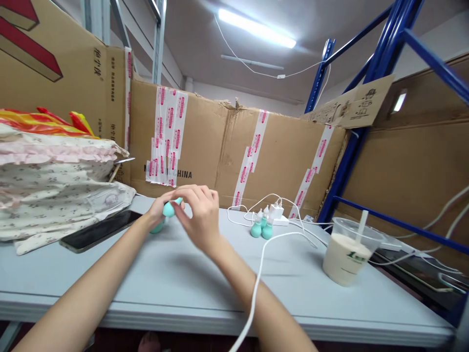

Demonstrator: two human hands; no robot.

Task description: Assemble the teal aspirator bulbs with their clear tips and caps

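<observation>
Arms [95, 278] stretched forward; right hand [200, 220] arched, fingers [200, 194] bent, close to left hand [157, 208], partly hidden, seemingly curled.

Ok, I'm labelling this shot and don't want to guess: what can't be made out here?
All in the head view:
Left hand: fingers partly hidden behind the right hand, so its grip is unclear.
Lower teal piece: partly covered by the left wrist.
Carton: letters left of "CHINA" partly covered by tape.
White cable: cut off by the bottom edge.
Cup: fine print too small.
</observation>
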